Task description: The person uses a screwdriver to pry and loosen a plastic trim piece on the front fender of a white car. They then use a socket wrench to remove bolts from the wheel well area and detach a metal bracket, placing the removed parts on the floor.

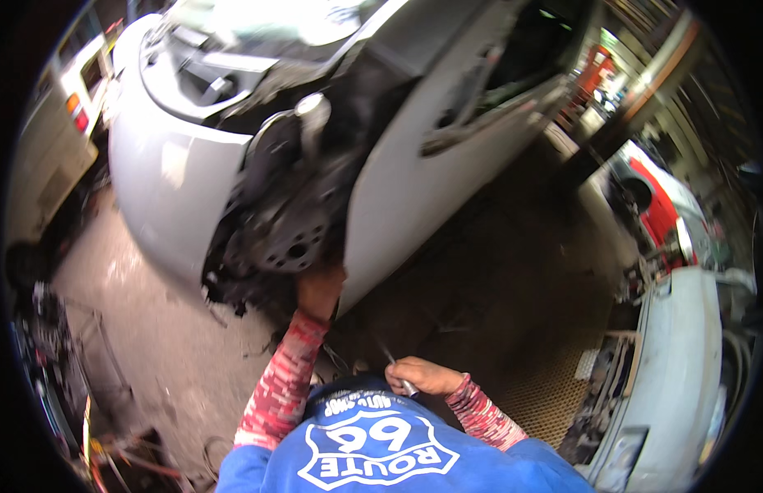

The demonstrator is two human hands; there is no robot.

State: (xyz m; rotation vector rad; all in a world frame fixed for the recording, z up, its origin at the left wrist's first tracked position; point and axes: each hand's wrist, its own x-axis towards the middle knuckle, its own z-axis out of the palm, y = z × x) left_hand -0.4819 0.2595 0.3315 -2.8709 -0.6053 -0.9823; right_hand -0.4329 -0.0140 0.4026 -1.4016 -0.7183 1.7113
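the floor (127, 279) is bare and grey-brown at the left, brightly lit, and falls into deep shadow toward the right. the room is a crowded workshop: a pale vehicle (49, 164) with an orange and red tail light (78, 112) at the far left, the big silver car (172, 164) across the middle, and a slanting post (632, 103) at the upper right

at the lower left lies dark clutter (49, 316), its pieces too muddled to tell apart. the car has an open gap in its side, filled with dark metal parts (275, 160), and low in that gap sits a plate with holes (297, 248). just below the plate, the left hand (321, 292) reaches up into the gap; shadow and the parts hide its fingers, so i cannot tell how far open it is or whether it grips anything. farther right, the right hand (427, 375) is curled closed around a slim shiny metal tool (409, 389), held low in front of the blue shirt (381, 452) and well apart from the car. past it come a tan mesh sheet (554, 403), a pale bumper (677, 337) and, above that, a red panel (659, 197)

counted from the left: one pale vehicle, one silver car, one plate, two hands, one tool, one mesh sheet, one post, one red panel, one pale bumper
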